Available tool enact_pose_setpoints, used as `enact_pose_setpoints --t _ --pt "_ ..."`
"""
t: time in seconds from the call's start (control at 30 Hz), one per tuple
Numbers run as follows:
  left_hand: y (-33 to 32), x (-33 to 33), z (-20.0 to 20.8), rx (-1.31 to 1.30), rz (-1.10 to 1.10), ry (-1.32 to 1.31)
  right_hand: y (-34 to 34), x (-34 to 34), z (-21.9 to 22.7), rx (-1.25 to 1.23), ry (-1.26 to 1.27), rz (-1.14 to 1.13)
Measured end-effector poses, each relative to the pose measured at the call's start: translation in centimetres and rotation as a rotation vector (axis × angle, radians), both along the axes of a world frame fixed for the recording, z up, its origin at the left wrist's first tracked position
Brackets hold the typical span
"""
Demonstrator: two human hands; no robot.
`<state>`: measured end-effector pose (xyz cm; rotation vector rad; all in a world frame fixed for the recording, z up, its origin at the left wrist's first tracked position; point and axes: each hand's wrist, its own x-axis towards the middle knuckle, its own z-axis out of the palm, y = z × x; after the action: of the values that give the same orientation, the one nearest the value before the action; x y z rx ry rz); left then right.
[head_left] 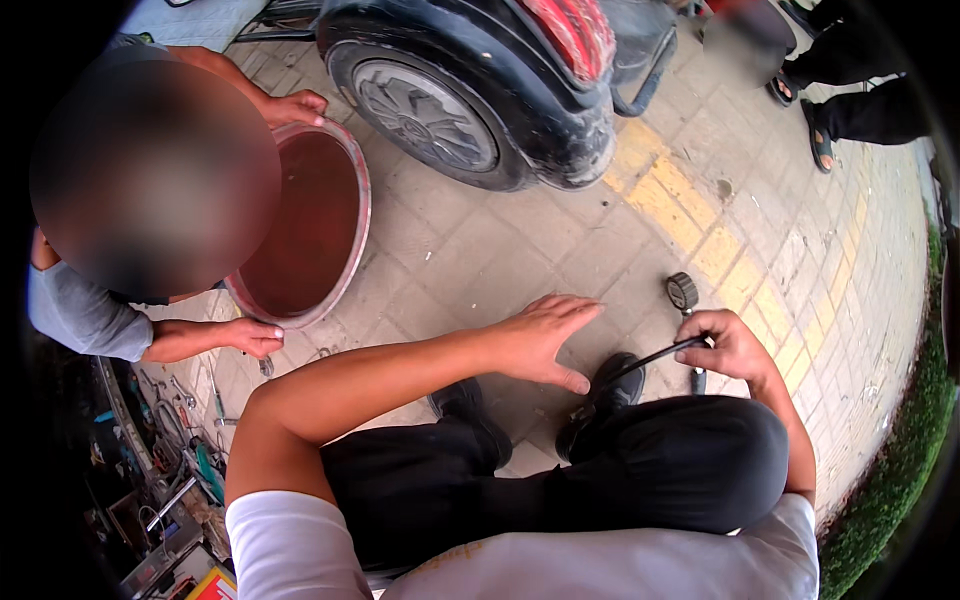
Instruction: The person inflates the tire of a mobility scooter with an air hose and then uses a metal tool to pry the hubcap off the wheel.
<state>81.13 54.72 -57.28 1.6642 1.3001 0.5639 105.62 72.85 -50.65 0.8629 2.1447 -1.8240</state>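
Observation:
My right hand is closed around a tire inflator with a round black dial gauge, above my right knee. The gauge stands out beyond my fingers. A thin black hose runs from that hand down to the left, toward my right shoe. Stretched out over the pavement, my left hand has its fingers and thumb apart and nothing in it. Ahead of both hands stands a black vehicle with a wheel in a dark tire. Its red tail light is above the fender.
At the left another person grips the rim of a large reddish tub, tilted on edge. Hand tools, among them wrenches, lie scattered at lower left. Other people's feet are at the far right. A green hedge borders the paving.

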Motion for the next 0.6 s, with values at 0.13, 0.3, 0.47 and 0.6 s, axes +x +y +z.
enact_pose_setpoints --t 0.13,0.3,0.47,0.6 --pt "-0.9 3.2 -0.2 -0.264 0.034 -0.459 -0.1 -4.6 0.4 -0.133 0.019 0.173" --pt "-1.2 -1.0 -0.8 -0.427 0.203 -0.183 -0.7 -8.5 -2.7 -0.211 0.145 0.112" --pt "-3.5 -13.5 -2.2 -0.608 0.258 0.045 -1.7 -11.9 -3.5 -0.154 0.104 0.345" --pt "-4.8 -16.6 -4.0 -0.688 0.13 0.222 -1.5 -13.8 -3.4 0.039 0.046 0.647"
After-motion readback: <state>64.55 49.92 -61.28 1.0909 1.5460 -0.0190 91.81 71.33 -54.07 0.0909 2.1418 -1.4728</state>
